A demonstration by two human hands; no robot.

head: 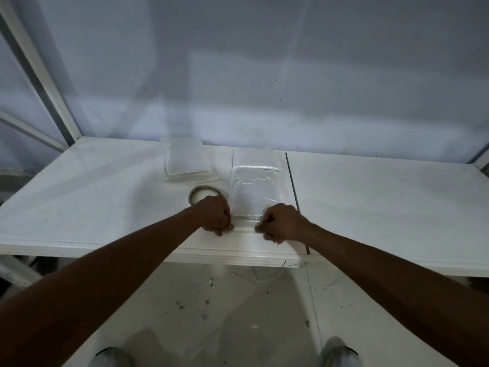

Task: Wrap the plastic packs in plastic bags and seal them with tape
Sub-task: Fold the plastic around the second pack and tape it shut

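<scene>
We look down over our own two bare forearms at a white tabletop (370,202) set against a pale wall. Directly ahead, close to the near edge, a clear plastic bag (254,157) lies flat with a white plastic pack (254,193) inside it. Our left grip (217,218) and right grip (282,223) sit at the bag's two near corners, fingers curled tight, each pinching the bag's near end. A glossy band runs between them; we cannot tell whether it is tape or a fold of the bag.

A tape roll (203,193) lies flat just beside the bag on its left, partly hidden behind the left grip. Farther back and to the left, near the wall, rests a second wrapped pack (186,160), apart from the bag.

Below the tabletop's edge we see a scuffed white floor (238,313) and the toes of two grey shoes (340,350).
</scene>
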